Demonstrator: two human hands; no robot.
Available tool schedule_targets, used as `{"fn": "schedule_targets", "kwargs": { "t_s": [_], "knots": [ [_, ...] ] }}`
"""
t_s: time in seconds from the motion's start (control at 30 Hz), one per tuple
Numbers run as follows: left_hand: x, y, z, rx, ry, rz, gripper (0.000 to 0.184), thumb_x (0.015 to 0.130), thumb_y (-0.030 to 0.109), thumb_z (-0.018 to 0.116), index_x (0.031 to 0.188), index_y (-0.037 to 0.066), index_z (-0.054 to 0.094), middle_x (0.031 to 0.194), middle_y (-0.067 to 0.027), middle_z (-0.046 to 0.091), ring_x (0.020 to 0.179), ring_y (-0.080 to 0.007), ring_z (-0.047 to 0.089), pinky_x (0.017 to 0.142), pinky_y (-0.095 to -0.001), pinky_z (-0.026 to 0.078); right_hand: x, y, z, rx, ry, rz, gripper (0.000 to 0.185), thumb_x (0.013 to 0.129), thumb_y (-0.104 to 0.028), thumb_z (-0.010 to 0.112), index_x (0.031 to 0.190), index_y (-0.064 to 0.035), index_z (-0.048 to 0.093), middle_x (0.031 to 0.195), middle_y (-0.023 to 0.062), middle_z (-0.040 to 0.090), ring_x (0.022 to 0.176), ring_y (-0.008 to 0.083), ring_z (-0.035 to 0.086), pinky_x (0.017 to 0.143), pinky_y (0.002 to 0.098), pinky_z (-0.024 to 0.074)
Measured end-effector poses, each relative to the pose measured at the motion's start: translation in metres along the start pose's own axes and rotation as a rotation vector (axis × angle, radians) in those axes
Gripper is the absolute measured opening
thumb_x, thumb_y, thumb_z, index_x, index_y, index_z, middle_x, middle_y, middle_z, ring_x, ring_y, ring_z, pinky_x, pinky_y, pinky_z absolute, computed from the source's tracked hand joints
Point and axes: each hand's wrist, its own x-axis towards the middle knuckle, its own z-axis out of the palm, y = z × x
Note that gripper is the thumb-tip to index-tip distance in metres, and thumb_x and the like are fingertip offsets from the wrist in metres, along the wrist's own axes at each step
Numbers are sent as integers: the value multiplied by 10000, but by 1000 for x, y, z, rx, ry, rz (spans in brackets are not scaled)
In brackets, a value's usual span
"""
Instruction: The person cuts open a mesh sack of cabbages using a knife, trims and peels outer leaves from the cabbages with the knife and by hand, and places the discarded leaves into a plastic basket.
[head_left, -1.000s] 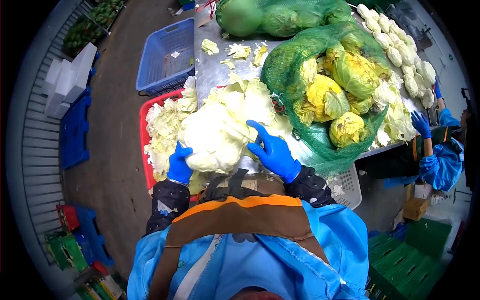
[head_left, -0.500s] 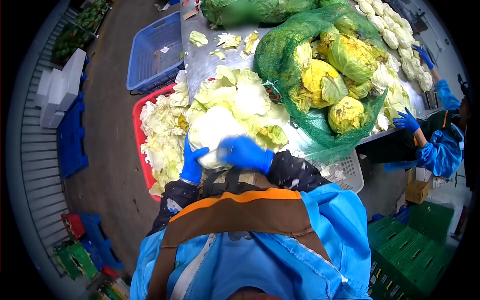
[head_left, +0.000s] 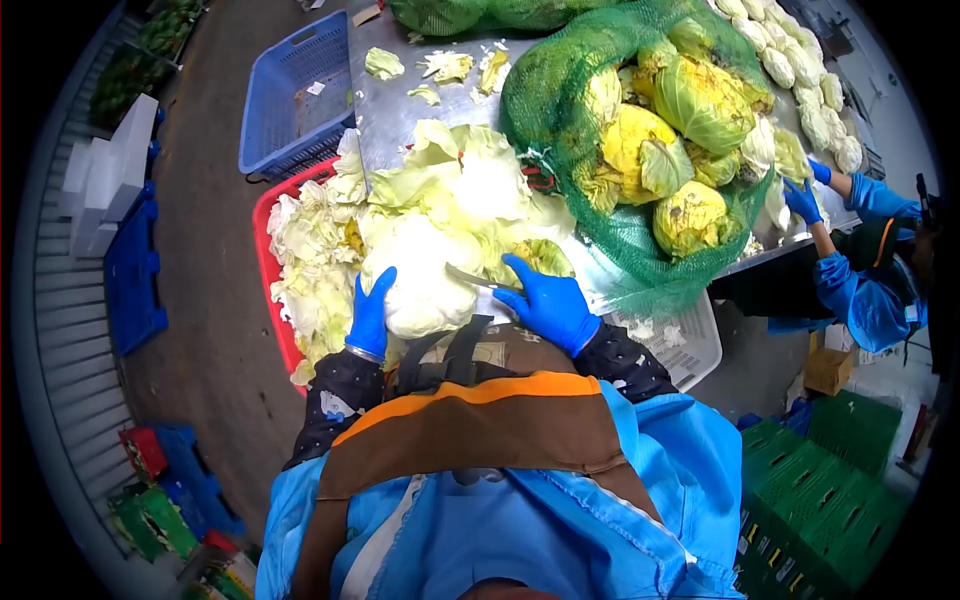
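A pale cabbage [head_left: 430,285] sits at the near edge of the metal table. My left hand [head_left: 370,310], in a blue glove, rests against the cabbage's left side with thumb and fingers apart. On the right, my right hand [head_left: 548,305] grips a knife [head_left: 470,279] whose blade points left at the cabbage. Loose pale leaves [head_left: 460,185] lie behind the cabbage. A green mesh sack [head_left: 545,110] to the right holds several yellowed cabbages [head_left: 695,105].
A red crate [head_left: 268,245] full of leaves stands left of the table [head_left: 385,110], with a blue crate [head_left: 262,115] beyond it. A co-worker [head_left: 860,270] is at the right near a pile of pale cabbages [head_left: 790,60]. A white basket [head_left: 700,345] is below the table edge.
My right hand has drawn back to the right from the cabbage, and the knife blade now shows. The view has shifted slightly. The co-worker's hands have come closer together.
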Motion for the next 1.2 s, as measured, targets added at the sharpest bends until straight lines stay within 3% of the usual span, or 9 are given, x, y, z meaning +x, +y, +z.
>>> {"fn": "schedule_targets", "kwargs": {
  "t_s": [0.23,0.33,0.53,0.63,0.87,0.93,1.1,1.13,1.2],
  "knots": [
    [1,-8,1,-99,24,-84,548,820,228,676,1270,29,434,1113,-131,573,970,-230,609,794,-345,529,13,9,35,593,61,283,615,837,-444,628,1326,-117,445,585,134,564,573,287,596,577,395,464],
    [0,-8,2,-84,46,-76,568,817,225,680,1282,30,418,1125,-136,567,979,-237,604,797,-351,528,12,1,28,657,50,330,611,854,-292,655,1373,-92,402,558,3,498,519,72,468,515,248,395],
    [-13,2,28,-60,118,-27,590,804,202,692,1290,30,405,1158,-147,550,1021,-260,585,815,-370,523,16,20,22,1368,303,585,386,957,-286,485,1271,-64,514,515,-67,375,446,24,346,441,199,289],
    [-16,5,30,-98,121,-46,585,805,193,689,1290,36,404,1154,-151,549,1021,-266,585,819,-375,525,15,33,-11,1162,511,368,362,989,-315,408,1209,-75,565,535,-60,380,457,17,324,428,196,276],
    [-17,-1,20,-37,58,52,539,814,101,661,1287,30,413,1125,-128,567,1015,-228,579,818,-343,515,63,-39,-3,163,233,-94,619,759,-498,676,1239,-132,540,1006,148,613,812,328,627,669,380,508],
    [-10,-3,7,78,35,215,534,808,77,658,1284,24,423,1132,-121,567,1016,-212,570,830,-326,503,96,-3,22,306,228,15,453,747,-486,659,928,-70,682,897,161,644,781,342,621,671,409,500],
    [-10,22,-49,-219,-81,198,544,791,130,537,1305,6,411,1110,-158,587,938,-272,618,826,-351,522,102,22,26,196,92,131,415,754,-456,635,881,-64,679,824,176,654,777,333,634,683,388,496],
    [8,19,-96,-543,-418,-6,500,817,203,518,1274,11,448,1106,-152,593,919,-277,621,832,-373,519,100,22,25,283,129,122,417,752,-458,644,906,-72,674,828,169,655,778,322,635,687,381,496],
    [-13,53,-53,-514,-218,85,465,873,303,448,1247,29,485,1123,-129,594,943,-247,611,863,-383,501,97,22,27,464,186,98,427,747,-461,663,954,-87,662,835,155,658,780,299,639,696,368,496]
  ]
}}
